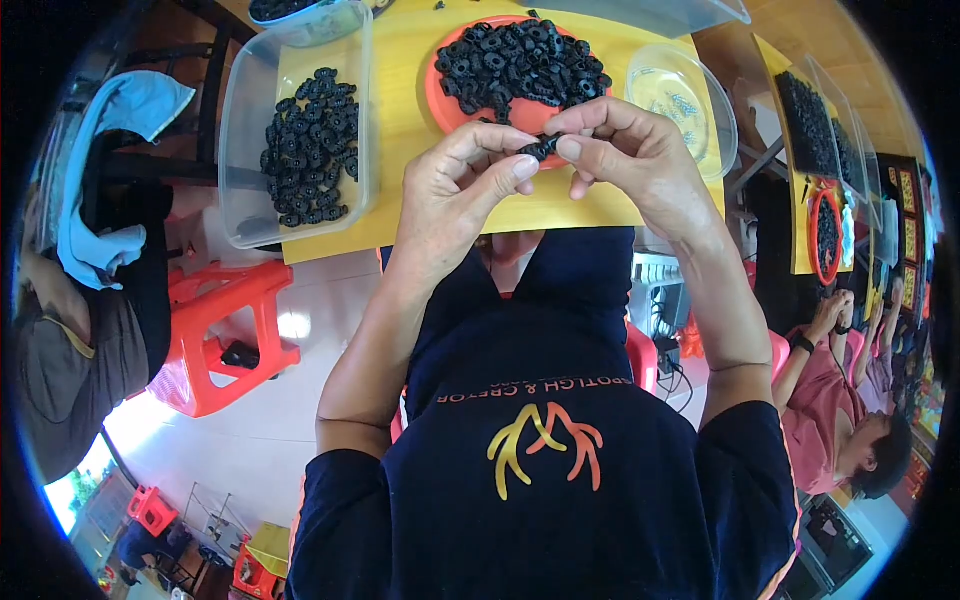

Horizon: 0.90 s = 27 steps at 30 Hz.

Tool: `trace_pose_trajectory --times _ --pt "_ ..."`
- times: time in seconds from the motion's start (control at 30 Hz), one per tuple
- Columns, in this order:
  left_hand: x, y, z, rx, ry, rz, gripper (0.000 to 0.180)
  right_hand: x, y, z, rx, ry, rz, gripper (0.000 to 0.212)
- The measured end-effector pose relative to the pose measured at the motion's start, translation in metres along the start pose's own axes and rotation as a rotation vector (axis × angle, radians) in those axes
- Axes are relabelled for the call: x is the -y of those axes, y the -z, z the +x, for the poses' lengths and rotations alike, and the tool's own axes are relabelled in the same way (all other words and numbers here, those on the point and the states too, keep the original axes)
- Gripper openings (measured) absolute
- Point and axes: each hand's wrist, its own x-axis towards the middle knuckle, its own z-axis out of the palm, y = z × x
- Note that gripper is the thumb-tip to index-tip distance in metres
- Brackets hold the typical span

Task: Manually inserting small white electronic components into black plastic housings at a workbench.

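My left hand (455, 190) and my right hand (625, 150) meet above the near edge of a yellow table (410, 110). Between their fingertips they pinch a small black ring-shaped part (540, 148). Just beyond the hands lies an orange plate (440, 100) heaped with several black ring parts (520, 62). To the left stands a clear plastic box (240, 150) holding more black parts (310, 145).
A clear round bowl (685, 100) sits right of the plate. A red plastic stool (225, 330) stands on the floor at left, beside a seated person with a blue cloth (110, 170). At right another person (840, 420) works at a second yellow table (800, 230) with black parts.
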Motion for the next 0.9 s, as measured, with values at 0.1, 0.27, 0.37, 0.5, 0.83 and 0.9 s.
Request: trace_pose_trajectory --times 0.1,0.27,0.37,0.5,0.83,0.9 --pt "0.0 0.0 0.0 0.008 0.005 0.001 0.016 0.002 0.001 0.0 0.014 -0.013 0.003 0.018" --pt "0.0 -0.001 0.001 0.004 0.012 -0.006 0.015 0.004 0.001 -0.001 0.026 -0.011 -0.016 0.018" --pt "0.001 -0.001 0.001 0.004 0.009 0.003 0.015 0.004 0.003 -0.002 0.001 0.008 -0.025 0.02" --pt "0.001 -0.002 0.001 0.017 0.011 0.002 0.014 0.003 0.003 -0.001 0.039 -0.013 -0.029 0.019" --pt "0.009 -0.005 0.003 -0.01 -0.108 0.166 0.011 -0.006 -0.003 -0.002 -0.03 0.071 -0.238 0.012" --pt "0.008 -0.007 0.004 -0.015 -0.119 0.195 0.01 -0.007 -0.004 -0.002 -0.046 0.065 -0.264 0.012"
